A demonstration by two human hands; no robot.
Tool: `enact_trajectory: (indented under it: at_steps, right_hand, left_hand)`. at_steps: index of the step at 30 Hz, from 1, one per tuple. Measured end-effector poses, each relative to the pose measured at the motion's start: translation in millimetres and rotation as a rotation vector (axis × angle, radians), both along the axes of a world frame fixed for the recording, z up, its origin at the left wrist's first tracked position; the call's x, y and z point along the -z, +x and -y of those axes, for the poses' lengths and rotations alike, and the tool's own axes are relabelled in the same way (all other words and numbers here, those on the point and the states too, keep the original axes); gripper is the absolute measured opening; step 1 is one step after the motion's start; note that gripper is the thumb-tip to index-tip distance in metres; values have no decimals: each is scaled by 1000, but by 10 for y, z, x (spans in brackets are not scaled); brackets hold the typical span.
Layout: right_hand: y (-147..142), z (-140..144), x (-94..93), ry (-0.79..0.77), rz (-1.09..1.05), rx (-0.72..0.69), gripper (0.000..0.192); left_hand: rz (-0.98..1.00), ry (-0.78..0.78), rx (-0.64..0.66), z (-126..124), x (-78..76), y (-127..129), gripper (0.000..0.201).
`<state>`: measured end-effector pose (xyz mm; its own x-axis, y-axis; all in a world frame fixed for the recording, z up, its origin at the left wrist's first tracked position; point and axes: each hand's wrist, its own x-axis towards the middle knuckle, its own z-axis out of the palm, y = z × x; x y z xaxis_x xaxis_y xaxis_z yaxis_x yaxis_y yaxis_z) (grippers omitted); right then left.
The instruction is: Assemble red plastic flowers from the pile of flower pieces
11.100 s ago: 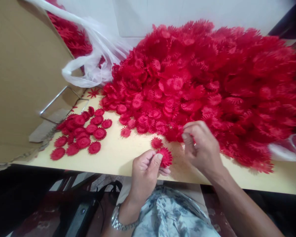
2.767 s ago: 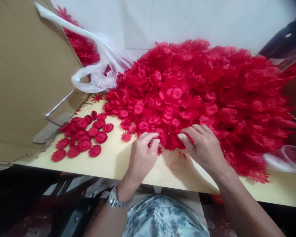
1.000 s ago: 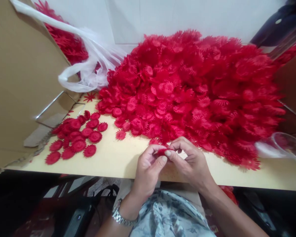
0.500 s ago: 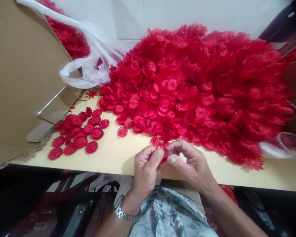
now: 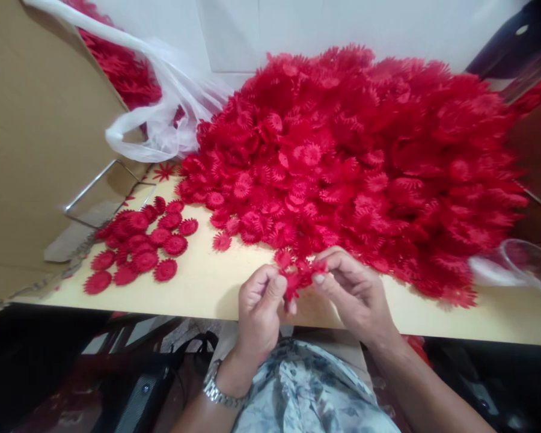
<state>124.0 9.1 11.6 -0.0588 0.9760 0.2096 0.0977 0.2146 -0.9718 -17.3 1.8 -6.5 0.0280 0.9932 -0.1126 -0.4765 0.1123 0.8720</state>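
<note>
At the table's front edge, my left hand (image 5: 260, 307) is closed, its thumb and fingers pinching a red flower piece (image 5: 292, 287) with notched petals. Just to the right, my right hand (image 5: 358, 294) pinches the edge of a red petal piece (image 5: 321, 266) between thumb and forefinger. The two red pieces meet or overlap; I cannot tell whether they are joined. A large heap of red flower pieces (image 5: 342, 162) rises right behind both hands. Left of them lies a small group of thicker, layered red discs (image 5: 145, 260) with toothed rims.
A cardboard box (image 5: 36, 156) stands at the left, with a bent wire frame (image 5: 90, 186) near its edge. A white plastic bag (image 5: 175, 114) hangs beside it. A clear round object (image 5: 529, 264) sits at the right end of the yellow tabletop (image 5: 225, 282).
My hands have drawn slightly apart. A red petal piece now shows between my right fingers, and more of the red piece in my left hand is visible. The view has shifted slightly.
</note>
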Motion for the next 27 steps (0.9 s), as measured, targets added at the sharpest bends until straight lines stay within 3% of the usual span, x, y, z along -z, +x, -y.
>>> enact_trajectory:
  at_steps: [2, 4, 10, 12, 15, 18, 20, 23, 27]
  right_hand:
    - [49, -30, 54, 64, -84, 173, 6]
    - [131, -107, 64, 113, -32, 287, 4]
    - [382, -463, -151, 477, 853, 443, 17]
    - [358, -477, -217, 483, 927, 393, 24]
    - [186, -359, -236, 320, 678, 171, 22]
    - [-33, -223, -174, 5, 352, -132, 17]
    - [-130, -179, -118, -172, 110, -255, 20]
    - [-170, -160, -55, -239, -123, -286, 23]
    - [-133, -145, -45, -150, -54, -205, 21]
  left_hand:
    - [49, -17, -106, -23, -27, -21, 28]
    - [56, -15, -117, -51, -52, -37, 25]
    - [93, -97, -65, -130, -92, -28, 15]
    - [81, -120, -72, -142, -96, -18, 15]
    - [0, -103, -79, -132, -80, 1, 18]
    - [-61, -53, -49, -100, -38, 27, 23]
    - [-69, -41, -33, -82, -9, 41, 29]
    - [-92, -36, -21, -72, 19, 39, 33]
    - [-104, -53, -25, -71, 3, 1, 27]
